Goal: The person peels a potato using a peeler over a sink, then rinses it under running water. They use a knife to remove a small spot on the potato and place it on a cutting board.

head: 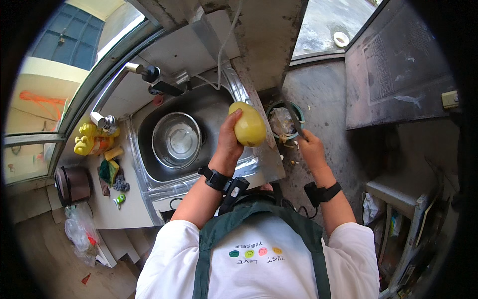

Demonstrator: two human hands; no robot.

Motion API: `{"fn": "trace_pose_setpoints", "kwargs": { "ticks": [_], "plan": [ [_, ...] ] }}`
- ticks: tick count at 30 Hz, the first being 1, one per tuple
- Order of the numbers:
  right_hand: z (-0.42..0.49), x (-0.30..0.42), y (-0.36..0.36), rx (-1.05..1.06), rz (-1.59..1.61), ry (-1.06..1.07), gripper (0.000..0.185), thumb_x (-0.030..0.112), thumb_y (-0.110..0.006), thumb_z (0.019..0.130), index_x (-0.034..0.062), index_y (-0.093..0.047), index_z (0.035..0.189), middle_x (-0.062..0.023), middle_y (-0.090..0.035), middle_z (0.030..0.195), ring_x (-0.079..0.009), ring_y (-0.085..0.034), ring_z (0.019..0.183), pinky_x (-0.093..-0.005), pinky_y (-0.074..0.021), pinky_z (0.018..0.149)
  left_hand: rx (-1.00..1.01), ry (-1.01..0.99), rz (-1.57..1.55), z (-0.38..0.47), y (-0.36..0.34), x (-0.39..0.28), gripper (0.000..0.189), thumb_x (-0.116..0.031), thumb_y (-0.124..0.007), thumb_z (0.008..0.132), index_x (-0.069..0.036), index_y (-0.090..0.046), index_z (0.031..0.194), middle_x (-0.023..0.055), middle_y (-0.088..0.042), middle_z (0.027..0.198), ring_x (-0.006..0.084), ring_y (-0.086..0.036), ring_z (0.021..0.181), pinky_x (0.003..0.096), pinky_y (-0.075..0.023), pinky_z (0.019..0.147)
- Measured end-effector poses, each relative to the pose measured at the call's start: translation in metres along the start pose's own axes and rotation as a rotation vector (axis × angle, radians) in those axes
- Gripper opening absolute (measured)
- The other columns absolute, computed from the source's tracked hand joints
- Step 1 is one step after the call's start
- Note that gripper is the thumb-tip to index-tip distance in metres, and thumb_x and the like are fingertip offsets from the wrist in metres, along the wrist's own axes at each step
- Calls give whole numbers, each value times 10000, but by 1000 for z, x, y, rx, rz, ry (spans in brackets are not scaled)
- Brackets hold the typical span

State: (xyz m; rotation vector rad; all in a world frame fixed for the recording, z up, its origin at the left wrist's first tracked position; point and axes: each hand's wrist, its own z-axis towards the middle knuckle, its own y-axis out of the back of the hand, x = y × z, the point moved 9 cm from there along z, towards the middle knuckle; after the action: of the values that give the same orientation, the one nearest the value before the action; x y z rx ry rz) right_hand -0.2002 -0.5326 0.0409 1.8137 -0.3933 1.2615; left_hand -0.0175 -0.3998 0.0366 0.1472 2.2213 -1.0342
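My left hand grips a large, rounded yellow fruit or vegetable at the right side of the sink. Its surface is smooth, with a brownish patch at the lower end; its exact kind I cannot tell. In my right hand is a knife, its dark blade pointing up and away from me. The blade crosses over a round waste bin on the floor, lined with a plastic bag and holding scraps. Knife and yellow piece are apart.
A metal basin stands in the steel sink under a faucet. Yellow bottles, sponges and a dark lidded container line the left counter. At right are a dark door panel and a shelf unit.
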Motion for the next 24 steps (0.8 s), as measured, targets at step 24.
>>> {"fn": "trace_pose_setpoints", "kwargs": {
  "ticks": [24],
  "plan": [
    [-47, 142, 10, 61, -256, 876, 478, 27, -613, 594, 54, -617, 1071, -61, -497, 601, -252, -508, 522, -338, -406, 491, 126, -546, 958, -60, -45, -37, 613, -264, -712, 741, -48, -416, 1232, 86, -579, 1042, 186, -575, 949, 291, -455, 858]
  ]
}}
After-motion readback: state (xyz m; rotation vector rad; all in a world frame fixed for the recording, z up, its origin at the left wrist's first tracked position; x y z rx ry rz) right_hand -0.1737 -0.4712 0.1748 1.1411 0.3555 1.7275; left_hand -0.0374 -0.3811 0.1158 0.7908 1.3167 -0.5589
